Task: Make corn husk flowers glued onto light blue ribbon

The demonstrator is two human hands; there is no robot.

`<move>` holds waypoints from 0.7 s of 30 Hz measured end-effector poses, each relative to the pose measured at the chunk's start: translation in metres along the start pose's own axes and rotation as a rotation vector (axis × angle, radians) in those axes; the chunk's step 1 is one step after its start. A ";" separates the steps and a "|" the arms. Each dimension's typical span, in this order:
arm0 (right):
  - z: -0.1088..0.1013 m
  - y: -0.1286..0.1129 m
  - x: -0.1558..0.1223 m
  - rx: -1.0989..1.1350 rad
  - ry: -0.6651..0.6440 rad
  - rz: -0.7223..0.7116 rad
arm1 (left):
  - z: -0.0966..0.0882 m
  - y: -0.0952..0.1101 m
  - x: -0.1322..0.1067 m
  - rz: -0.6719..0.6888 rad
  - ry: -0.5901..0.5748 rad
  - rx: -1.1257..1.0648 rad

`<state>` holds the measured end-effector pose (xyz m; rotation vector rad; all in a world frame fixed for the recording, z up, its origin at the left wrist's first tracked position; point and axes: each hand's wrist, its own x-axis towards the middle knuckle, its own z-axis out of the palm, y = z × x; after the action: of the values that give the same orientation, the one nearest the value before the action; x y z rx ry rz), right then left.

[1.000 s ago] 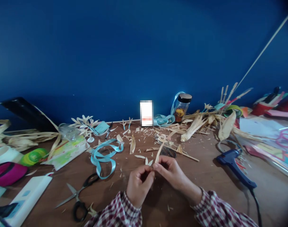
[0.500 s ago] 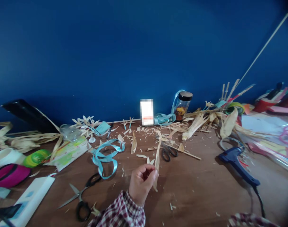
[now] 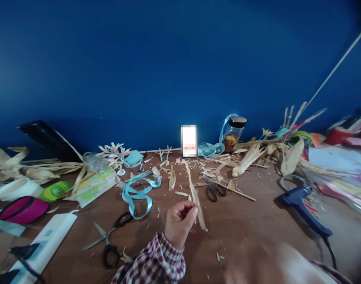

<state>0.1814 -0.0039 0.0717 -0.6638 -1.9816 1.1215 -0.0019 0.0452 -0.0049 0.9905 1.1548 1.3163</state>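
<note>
Between thumb and fingers, my left hand point(image 3: 181, 221) pinches a long, narrow strip of dried corn husk point(image 3: 195, 193), which slants up and away over the table. My right hand point(image 3: 263, 264) is a blur at the bottom edge, right of the left one; its fingers are smeared by motion. Small dark-handled scissors point(image 3: 214, 190) lie just beyond the strip. Larger open scissors point(image 3: 107, 238) rest to the left of my left hand. Blue ribbon point(image 3: 136, 197) lies in loops farther up, and husk scraps point(image 3: 172, 178) are scattered about.
A blue glue gun point(image 3: 306, 209) with its cord lies at the right. Along the blue wall stand a black-lidded jar point(image 3: 235, 132) and a bundle of dried husks point(image 3: 248, 157). At the left are a power strip point(image 3: 47, 244), a magenta roll point(image 3: 23, 210) and yellow-green tape point(image 3: 56, 191).
My right hand has come into view at the lower right, blurred. The husk strip has turned in my left hand, its top now leaning left. The whole view has shifted slightly.
</note>
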 end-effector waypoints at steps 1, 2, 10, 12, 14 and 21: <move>0.000 0.004 0.018 0.003 0.020 0.027 | -0.001 0.000 0.001 -0.013 0.001 -0.014; 0.001 0.011 0.034 0.007 0.061 0.078 | -0.002 0.000 0.003 -0.034 0.001 -0.030; 0.014 0.071 0.065 0.127 0.253 0.366 | -0.009 -0.001 0.008 -0.068 -0.011 -0.068; 0.015 0.071 0.063 0.116 0.200 0.386 | -0.009 -0.002 0.007 -0.054 -0.025 -0.043; 0.016 0.070 0.063 0.098 0.195 0.404 | -0.008 -0.003 0.007 -0.047 -0.019 -0.027; 0.016 0.073 0.064 0.067 0.246 0.414 | -0.008 -0.002 0.006 -0.079 0.014 0.019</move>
<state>0.1364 0.0700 0.0256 -1.1539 -1.6307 1.2692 -0.0096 0.0509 -0.0084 0.9407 1.2073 1.2536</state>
